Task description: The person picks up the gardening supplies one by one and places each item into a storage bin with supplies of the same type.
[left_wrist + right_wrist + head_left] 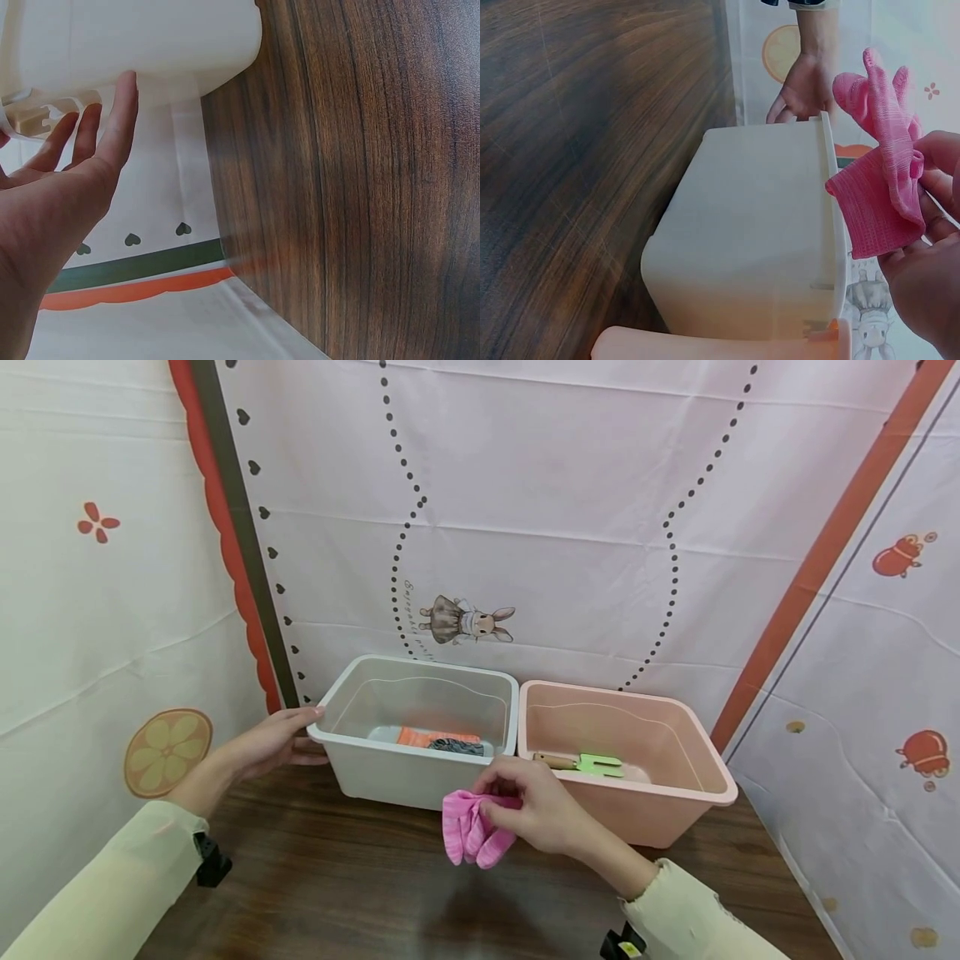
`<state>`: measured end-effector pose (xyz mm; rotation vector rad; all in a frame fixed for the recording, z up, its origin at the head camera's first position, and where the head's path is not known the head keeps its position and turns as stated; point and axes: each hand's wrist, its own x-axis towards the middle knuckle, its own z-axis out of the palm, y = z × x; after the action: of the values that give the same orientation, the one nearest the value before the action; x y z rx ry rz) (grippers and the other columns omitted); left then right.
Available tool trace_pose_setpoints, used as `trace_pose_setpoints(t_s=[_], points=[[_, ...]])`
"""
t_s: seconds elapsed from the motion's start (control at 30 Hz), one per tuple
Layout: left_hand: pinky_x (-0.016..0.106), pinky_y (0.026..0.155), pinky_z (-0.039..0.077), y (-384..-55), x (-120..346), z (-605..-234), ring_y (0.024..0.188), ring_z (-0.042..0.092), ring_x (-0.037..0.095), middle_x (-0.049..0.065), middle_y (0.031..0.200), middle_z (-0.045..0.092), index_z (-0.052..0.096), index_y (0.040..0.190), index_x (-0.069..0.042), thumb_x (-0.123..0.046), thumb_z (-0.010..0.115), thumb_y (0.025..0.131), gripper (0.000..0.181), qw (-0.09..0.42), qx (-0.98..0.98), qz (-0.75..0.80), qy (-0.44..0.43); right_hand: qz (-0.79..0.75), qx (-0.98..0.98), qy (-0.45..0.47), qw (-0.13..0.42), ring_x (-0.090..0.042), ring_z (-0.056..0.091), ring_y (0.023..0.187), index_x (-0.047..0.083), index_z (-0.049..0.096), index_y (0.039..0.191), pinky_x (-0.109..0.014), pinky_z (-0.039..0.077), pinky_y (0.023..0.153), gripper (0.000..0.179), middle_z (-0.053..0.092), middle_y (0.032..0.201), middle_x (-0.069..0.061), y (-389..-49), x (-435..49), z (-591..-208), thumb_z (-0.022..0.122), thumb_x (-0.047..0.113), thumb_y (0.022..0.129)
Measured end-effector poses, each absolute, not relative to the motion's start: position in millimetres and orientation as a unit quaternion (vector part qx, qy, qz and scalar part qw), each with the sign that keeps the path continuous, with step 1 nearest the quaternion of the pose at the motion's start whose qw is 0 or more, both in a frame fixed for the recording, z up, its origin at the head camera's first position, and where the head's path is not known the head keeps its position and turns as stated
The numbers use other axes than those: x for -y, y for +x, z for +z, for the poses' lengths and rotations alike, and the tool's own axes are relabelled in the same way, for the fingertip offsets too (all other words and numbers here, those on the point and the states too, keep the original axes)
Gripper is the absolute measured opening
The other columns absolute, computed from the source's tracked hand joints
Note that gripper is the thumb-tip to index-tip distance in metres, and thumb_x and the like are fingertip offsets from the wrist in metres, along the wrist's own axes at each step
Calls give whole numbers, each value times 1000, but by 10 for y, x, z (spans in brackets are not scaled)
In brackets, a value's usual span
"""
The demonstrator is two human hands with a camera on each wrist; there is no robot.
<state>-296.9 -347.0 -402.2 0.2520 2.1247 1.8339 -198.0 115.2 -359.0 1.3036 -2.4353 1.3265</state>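
Observation:
My right hand [536, 806] pinches a pink knit glove [472, 831] in front of the two bins; the glove's fingers and ribbed cuff [874, 202] show in the right wrist view. At the left, my left hand [273, 743] holds the corner rim of the light grey bin [412, 777], its fingers [124, 112] under the rim along the outer wall. Inside that bin lie an orange knit piece [414, 737] and a dark grey one [456, 747], partly overlapping. A hand fork [598, 766] with green tines and a wooden handle lies in the pink bin [630, 814].
The bins stand side by side on a dark wood-grain table [337, 877]. Printed white cloth [555, 527] hangs behind them and along both sides. A black wrist device [212, 860] sits at the left sleeve, another [622, 942] at the right.

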Motion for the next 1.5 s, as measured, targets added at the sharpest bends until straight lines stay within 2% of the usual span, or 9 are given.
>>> trace_pose_setpoints(t_s=[0.13, 0.43, 0.8, 1.13, 1.37, 1.5], points=[[65, 106, 50, -2974, 3462, -4014, 120, 69, 23, 16, 142, 56, 28, 163, 4, -45, 45, 115, 71, 163, -743, 643, 88, 425, 795, 430, 44, -12, 58, 79, 21, 73, 104, -26, 52, 64, 17, 65, 90, 10, -1996, -1148, -3585, 75, 6, 95], [60, 102, 56, -2975, 3470, -4005, 121, 68, 23, 14, 141, 57, 28, 163, 2, -46, 46, 114, 71, 159, -745, 641, 87, 420, 787, 449, 52, -11, 58, 80, 21, 73, 102, -26, 53, 64, 20, 64, 91, 12, -2011, -1112, -3513, 74, 4, 94], [60, 101, 56, -2961, 3466, -4008, 120, 69, 24, 15, 141, 57, 29, 162, 4, -45, 45, 114, 71, 159, -746, 640, 88, 413, 780, 463, 85, -12, 57, 79, 20, 72, 102, -27, 51, 64, 16, 64, 91, 10, -2003, -1066, -3412, 74, 5, 95], [65, 105, 51, -2973, 3475, -4029, 120, 68, 23, 17, 143, 55, 29, 162, 4, -46, 46, 114, 71, 161, -742, 645, 90, 443, 778, 441, 65, -16, 58, 80, 17, 72, 105, -28, 52, 66, 14, 64, 91, 5, -1987, -997, -3327, 73, 6, 96], [59, 101, 57, -2978, 3477, -4040, 120, 69, 23, 25, 149, 49, 29, 162, 3, -46, 45, 114, 71, 161, -743, 643, 90, 445, 784, 428, 57, -17, 60, 86, 17, 72, 107, -29, 56, 72, 16, 66, 95, 5, -2006, -975, -3265, 74, 6, 96], [62, 103, 54, -2982, 3475, -4048, 120, 69, 23, 19, 144, 54, 29, 162, 4, -46, 45, 114, 71, 161, -741, 646, 91, 449, 790, 414, 48, -18, 61, 88, 17, 73, 109, -32, 59, 78, 16, 69, 98, 3, -2020, -978, -3244, 74, 7, 96]])
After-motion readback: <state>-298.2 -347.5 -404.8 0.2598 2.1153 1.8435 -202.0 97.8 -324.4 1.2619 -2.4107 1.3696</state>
